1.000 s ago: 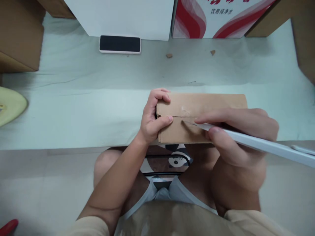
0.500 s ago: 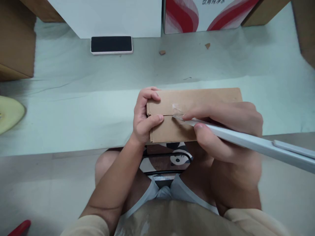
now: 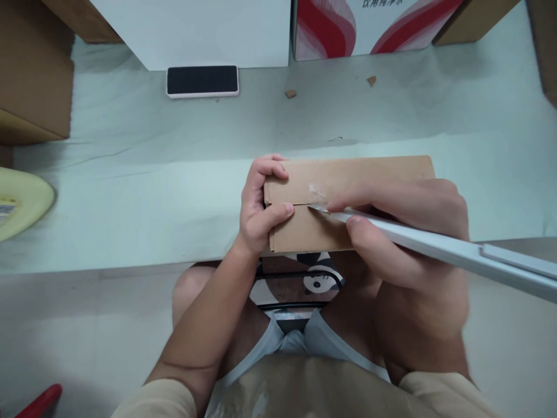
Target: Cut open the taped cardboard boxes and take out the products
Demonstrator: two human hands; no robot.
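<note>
Beyond and left of the left hand (image 3: 255,203), a smartphone (image 3: 202,80) lies on the bench (image 3: 130,203). That hand's fingers clasp the cardboard box (image 3: 339,174) by its left end, presumably to steady it. Right of the thumb, the box cutter (image 3: 413,233) meets the seam (image 3: 301,204), pinched low by the right hand (image 3: 435,212), probably for control.

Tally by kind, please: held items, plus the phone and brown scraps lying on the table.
Cardboard box, held: 1
White cutter, held: 1
Phone: 1
Brown scraps: 2
Total: 5
</note>
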